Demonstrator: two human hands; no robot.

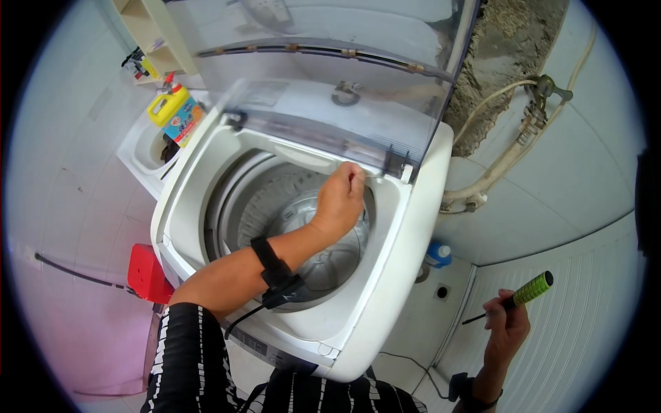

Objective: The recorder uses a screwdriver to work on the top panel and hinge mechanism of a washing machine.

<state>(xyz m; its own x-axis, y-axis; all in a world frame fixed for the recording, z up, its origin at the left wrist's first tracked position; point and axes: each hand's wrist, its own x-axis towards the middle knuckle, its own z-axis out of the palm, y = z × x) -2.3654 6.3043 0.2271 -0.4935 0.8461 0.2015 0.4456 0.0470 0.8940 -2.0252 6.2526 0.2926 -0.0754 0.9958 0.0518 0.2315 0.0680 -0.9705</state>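
A white top-loading washing machine (385,275) stands before me, its see-through lid (385,113) raised at the back. My left hand (339,203) reaches across the open drum (317,265) to the back rim, near the lid's right hinge. Its fingers are closed, and whatever they may hold is hidden. Off to the right of the machine, my right hand (508,322) grips a screwdriver (533,288) with a green and black handle, its dark shaft pointing left. Both wrists wear black straps with a small device and cable.
Right of the machine, a tap (544,89) and pale hose (489,179) run along the wall beside broken plaster (506,55). A blue bottle (438,255) sits on the floor. At left are a basin (138,148) with a yellow jug (175,113) and a red container (147,273).
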